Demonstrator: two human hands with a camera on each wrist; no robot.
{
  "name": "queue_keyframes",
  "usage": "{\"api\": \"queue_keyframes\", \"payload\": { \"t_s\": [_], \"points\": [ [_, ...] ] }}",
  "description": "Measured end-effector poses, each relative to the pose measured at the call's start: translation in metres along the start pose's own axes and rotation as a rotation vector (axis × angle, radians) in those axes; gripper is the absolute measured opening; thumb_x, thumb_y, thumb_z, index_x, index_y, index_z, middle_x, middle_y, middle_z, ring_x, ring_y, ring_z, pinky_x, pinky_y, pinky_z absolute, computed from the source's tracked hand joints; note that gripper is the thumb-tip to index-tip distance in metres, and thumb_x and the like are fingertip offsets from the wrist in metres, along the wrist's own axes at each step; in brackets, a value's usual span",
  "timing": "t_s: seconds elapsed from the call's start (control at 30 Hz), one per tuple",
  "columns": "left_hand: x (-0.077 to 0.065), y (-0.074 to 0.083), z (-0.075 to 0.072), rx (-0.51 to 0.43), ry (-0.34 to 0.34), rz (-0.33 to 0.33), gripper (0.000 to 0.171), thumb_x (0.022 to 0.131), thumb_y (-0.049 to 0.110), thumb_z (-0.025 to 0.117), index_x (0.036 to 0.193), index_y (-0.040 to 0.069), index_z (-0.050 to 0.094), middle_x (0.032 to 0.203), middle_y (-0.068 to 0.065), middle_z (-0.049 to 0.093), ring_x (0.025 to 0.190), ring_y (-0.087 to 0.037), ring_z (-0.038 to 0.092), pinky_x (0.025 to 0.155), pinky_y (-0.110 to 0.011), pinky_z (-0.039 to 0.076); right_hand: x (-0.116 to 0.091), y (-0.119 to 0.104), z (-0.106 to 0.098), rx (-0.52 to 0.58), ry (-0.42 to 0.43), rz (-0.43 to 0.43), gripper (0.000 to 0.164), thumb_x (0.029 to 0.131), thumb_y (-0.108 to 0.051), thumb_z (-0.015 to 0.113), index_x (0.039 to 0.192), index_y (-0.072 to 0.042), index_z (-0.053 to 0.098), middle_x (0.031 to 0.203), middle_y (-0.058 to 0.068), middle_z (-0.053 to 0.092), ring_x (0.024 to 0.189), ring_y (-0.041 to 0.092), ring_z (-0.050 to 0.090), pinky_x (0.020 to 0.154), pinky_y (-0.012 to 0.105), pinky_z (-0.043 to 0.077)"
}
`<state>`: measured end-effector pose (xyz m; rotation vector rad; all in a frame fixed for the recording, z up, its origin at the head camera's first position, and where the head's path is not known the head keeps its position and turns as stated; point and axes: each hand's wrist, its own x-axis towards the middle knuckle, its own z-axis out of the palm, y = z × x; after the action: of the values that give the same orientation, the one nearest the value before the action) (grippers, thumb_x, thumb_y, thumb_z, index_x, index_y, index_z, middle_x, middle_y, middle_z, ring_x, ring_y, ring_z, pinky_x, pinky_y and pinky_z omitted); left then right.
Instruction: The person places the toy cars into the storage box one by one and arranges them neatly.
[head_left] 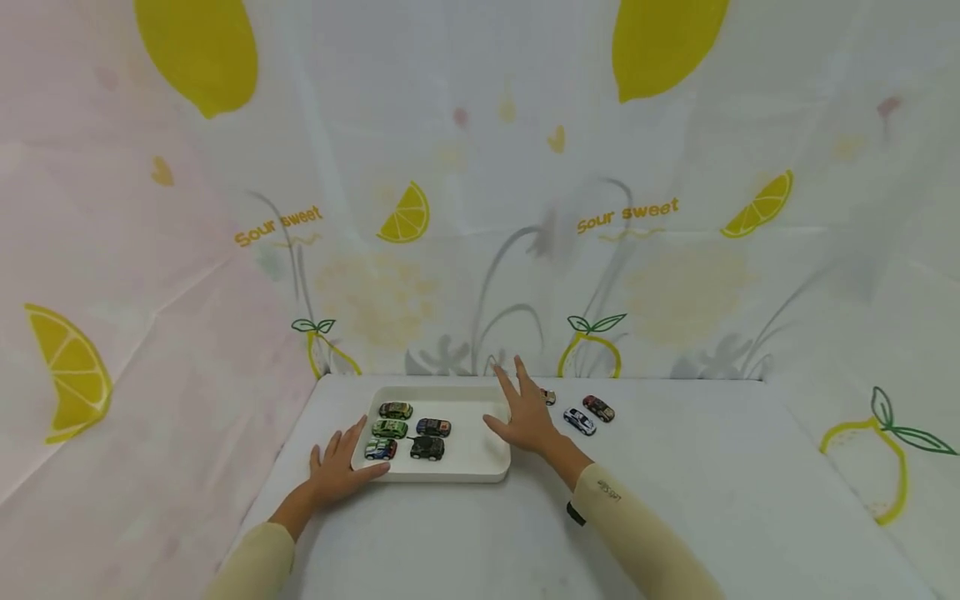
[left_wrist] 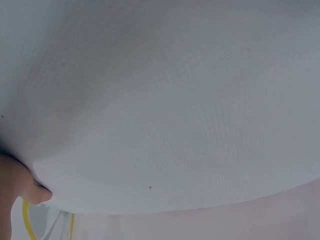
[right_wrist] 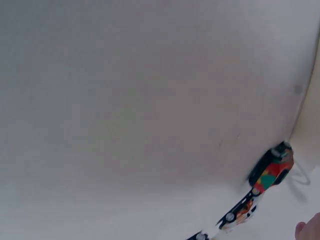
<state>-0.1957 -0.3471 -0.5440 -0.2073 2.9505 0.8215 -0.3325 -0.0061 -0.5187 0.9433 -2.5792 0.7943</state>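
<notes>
Hands (head_left: 334,477) (head_left: 527,417) at white tray (head_left: 472,425), five toy cars (head_left: 389,428) inside

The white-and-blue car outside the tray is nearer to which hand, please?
The right hand: it is just left of the white-and-blue car, at the tray's right end. The left hand is farther off, at the tray's left end.

I see left hand (head_left: 333,479) at tray (head_left: 476,425) | five toy cars (head_left: 389,428) inside | right hand (head_left: 527,419) perhaps touching it | three cars (head_left: 580,422) outside
</notes>
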Motion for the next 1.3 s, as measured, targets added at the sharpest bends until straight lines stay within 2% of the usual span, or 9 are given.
{"api": "queue_keyframes", "payload": {
  "t_s": [0.23, 0.43, 0.7, 0.87, 1.0, 1.2, 1.3],
  "points": [
    [0.000, 0.000, -0.002, 0.003, -0.019, 0.006, 0.109, 0.082, 0.065, 0.064, 0.160, 0.015, 0.006, 0.162, -0.026, 0.014, 0.148, -0.052, 0.001, 0.109, -0.073, -0.012, -0.010, 0.015, -0.012, -0.043, -0.047, 0.029, 0.086, 0.089, -0.043, 0.065, 0.158, -0.017, 0.022, 0.164, 0.025, 0.005, 0.141, 0.051, 0.031, 0.110, 0.068, 0.028],
    [0.001, -0.001, -0.002, 0.021, -0.009, 0.006, 0.110, 0.082, 0.065, 0.064, 0.160, 0.014, 0.006, 0.162, -0.026, 0.014, 0.147, -0.052, 0.002, 0.109, -0.074, -0.011, -0.019, 0.026, -0.021, -0.044, -0.066, 0.005, 0.087, 0.088, -0.042, 0.067, 0.159, -0.019, 0.022, 0.164, 0.025, 0.005, 0.144, 0.048, 0.026, 0.110, 0.069, 0.027],
    [0.001, 0.000, 0.002, 0.014, -0.016, 0.002, 0.110, 0.082, 0.066, 0.064, 0.160, 0.014, 0.006, 0.162, -0.026, 0.014, 0.148, -0.052, 0.002, 0.109, -0.073, -0.011, -0.037, 0.048, -0.026, -0.067, -0.121, 0.035, 0.092, 0.087, -0.047, 0.067, 0.159, -0.018, 0.018, 0.164, 0.026, 0.002, 0.145, 0.048, 0.025, 0.110, 0.070, 0.024],
    [0.002, -0.002, -0.001, 0.022, -0.012, 0.003, 0.108, 0.084, 0.067, 0.062, 0.160, 0.015, 0.004, 0.162, -0.027, 0.013, 0.147, -0.052, 0.000, 0.108, -0.073, -0.012, -0.043, 0.059, -0.034, -0.128, -0.174, 0.034, 0.092, 0.086, -0.050, 0.065, 0.159, -0.017, 0.019, 0.163, 0.027, 0.002, 0.146, 0.047, 0.021, 0.113, 0.069, 0.020],
    [0.003, -0.003, -0.006, 0.013, 0.002, 0.023, 0.108, 0.085, 0.067, 0.061, 0.160, 0.016, 0.002, 0.161, -0.028, 0.013, 0.147, -0.053, -0.001, 0.108, -0.074, -0.014, -0.046, 0.064, -0.044, -0.182, -0.242, 0.057, 0.090, 0.087, -0.054, 0.062, 0.159, -0.018, 0.021, 0.164, 0.026, 0.004, 0.145, 0.047, 0.024, 0.115, 0.067, 0.016],
    [0.003, -0.003, -0.005, 0.023, -0.013, 0.020, 0.108, 0.084, 0.067, 0.061, 0.160, 0.015, 0.003, 0.161, -0.029, 0.013, 0.146, -0.053, 0.000, 0.107, -0.074, -0.012, -0.058, 0.070, -0.055, -0.176, -0.381, 0.155, 0.074, 0.099, -0.059, 0.041, 0.159, -0.020, 0.021, 0.164, 0.024, 0.008, 0.148, 0.047, 0.020, 0.116, 0.068, 0.012],
    [0.003, -0.003, -0.002, 0.022, -0.036, 0.007, 0.108, 0.084, 0.067, 0.060, 0.160, 0.015, 0.003, 0.162, -0.027, 0.011, 0.147, -0.052, -0.001, 0.108, -0.073, -0.013, -0.066, 0.072, -0.060, -0.162, -0.401, 0.158, 0.075, 0.098, -0.054, 0.049, 0.156, -0.011, 0.030, 0.160, 0.027, 0.023, 0.145, 0.047, 0.027, 0.116, 0.065, 0.020]
  ]
}}
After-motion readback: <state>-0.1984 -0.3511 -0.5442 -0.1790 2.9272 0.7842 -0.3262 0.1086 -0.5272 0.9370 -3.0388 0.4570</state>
